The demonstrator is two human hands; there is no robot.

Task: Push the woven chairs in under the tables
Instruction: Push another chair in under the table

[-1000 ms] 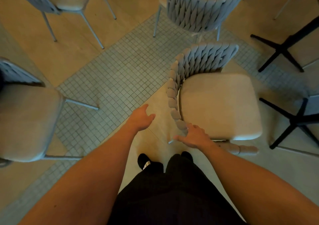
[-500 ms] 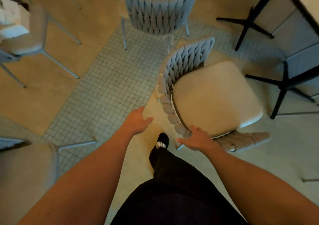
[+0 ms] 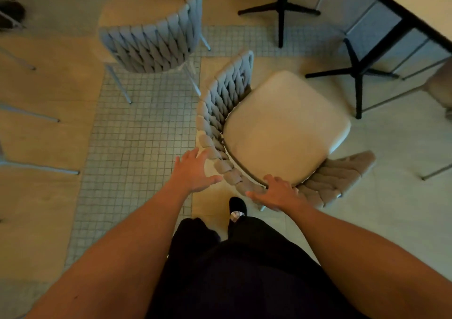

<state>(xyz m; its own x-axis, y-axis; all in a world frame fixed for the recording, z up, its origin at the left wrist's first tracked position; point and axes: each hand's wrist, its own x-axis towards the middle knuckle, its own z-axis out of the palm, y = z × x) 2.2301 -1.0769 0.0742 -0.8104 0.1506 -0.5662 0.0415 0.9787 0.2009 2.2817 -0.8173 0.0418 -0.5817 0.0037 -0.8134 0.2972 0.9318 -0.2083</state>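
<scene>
A woven chair (image 3: 281, 125) with a cream seat cushion and a curved braided back stands in front of me, facing the table (image 3: 420, 7) at the upper right. My right hand (image 3: 276, 192) lies over the top of the braided back rail with its fingers curled on it. My left hand (image 3: 195, 169) is spread flat just left of the rail, thumb almost at the braid; contact is unclear. The table's black cross-shaped bases (image 3: 357, 74) stand beyond the seat.
A second woven chair (image 3: 149, 39) stands at the upper left, its back toward me. Grey metal legs of other chairs (image 3: 39, 169) poke in from the left edge. A second black table base (image 3: 281, 10) stands at the top. My foot (image 3: 237, 207) is just behind the chair.
The chair has turned and slid toward the table at the right. My left hand has come nearer the back rail. I have stepped forward, and the view has swung right.
</scene>
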